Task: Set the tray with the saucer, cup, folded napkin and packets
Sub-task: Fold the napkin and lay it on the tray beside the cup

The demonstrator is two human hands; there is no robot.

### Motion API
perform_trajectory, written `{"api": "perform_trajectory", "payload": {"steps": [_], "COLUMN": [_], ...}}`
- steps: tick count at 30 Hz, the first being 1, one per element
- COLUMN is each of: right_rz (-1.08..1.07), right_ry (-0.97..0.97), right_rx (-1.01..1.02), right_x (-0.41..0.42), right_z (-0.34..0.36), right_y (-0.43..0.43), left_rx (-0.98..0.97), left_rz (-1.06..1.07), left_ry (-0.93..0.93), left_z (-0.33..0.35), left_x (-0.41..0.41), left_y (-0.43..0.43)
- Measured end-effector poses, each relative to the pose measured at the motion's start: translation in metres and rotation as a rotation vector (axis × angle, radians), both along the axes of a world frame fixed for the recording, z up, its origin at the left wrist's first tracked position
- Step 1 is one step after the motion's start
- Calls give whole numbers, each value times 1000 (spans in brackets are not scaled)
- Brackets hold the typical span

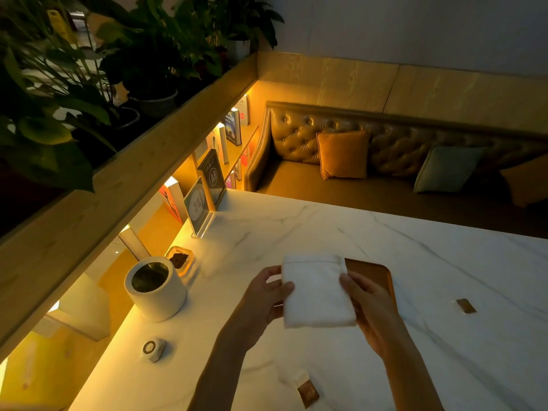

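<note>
- The folded napkin [317, 292], white cloth, was held up between both hands over the near half of the table [296, 226]. It covered the left part of the tray [374, 274]. Couldn't tell if the cloth touched the tray or not.
- Left grip [264, 295] pinched the napkin's 9 o'clock edge, thumb on top, fingers curled underneath.
- Right grip [367, 304] pinched the 3 o'clock edge, thumb on top. The other fingers were mostly hidden behind the cloth.
- The tray was brown w/ a rounded corner and poked out at approx 2 o'clock of the napkin. The rest was hidden by the cloth and the right hand.
- Packets: one small brown packet [466, 306] lay flat on the table at 3 o'clock of the napkin, well apart from the tray. A second brown packet [308, 393] lay at 6 o'clock, down between the two forearms.
- The table was white marble w/ grey veins.
- At 9 o'clock of the napkin stood a white round container [155, 287], upright, dark inside.
- Just beside it at its 1 o'clock was a little dish [179, 260] w/ something dark in it.
- At 7 o'clock of the napkin sat a small white button gadget [152, 349].
- At 11 o'clock, by the table's far left edge, stood a clear sign stand [197, 207] and a dark A8 sign [213, 176].
- At 12 to 2 o'clock, beyond the table, was a tufted sofa [296, 134] w/ an orange cushion [342, 154] and a pale green cushion [447, 169].
</note>
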State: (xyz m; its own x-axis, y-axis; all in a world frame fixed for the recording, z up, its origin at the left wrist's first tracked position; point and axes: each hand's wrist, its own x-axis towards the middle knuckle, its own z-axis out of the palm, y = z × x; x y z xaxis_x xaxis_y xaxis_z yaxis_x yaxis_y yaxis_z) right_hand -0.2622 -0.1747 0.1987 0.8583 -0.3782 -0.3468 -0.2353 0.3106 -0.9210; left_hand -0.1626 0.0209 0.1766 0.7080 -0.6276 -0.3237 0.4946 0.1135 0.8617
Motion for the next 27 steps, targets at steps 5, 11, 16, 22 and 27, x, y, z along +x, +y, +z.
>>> {"api": "perform_trajectory", "payload": {"steps": [5,11,16,22,27], "right_rz": [230,255,260,133,109], "right_ry": [57,80,26,-182,-357], "right_rx": [30,31,-29,-241,-345], "right_x": [-6,-7,-9,-17,-19], "right_z": [-2,-2,2,20,31], "right_y": [-16,-18,-21,-17,-14], "left_rx": [-26,78,111,18,-58], "left_rz": [-16,-94,-8,-8,-38], "left_ry": [39,-85,-247,-505,-739], "left_z": [2,3,8,27,42], "left_x": [4,2,0,-6,-9], "left_y": [7,14,12,13,13]}}
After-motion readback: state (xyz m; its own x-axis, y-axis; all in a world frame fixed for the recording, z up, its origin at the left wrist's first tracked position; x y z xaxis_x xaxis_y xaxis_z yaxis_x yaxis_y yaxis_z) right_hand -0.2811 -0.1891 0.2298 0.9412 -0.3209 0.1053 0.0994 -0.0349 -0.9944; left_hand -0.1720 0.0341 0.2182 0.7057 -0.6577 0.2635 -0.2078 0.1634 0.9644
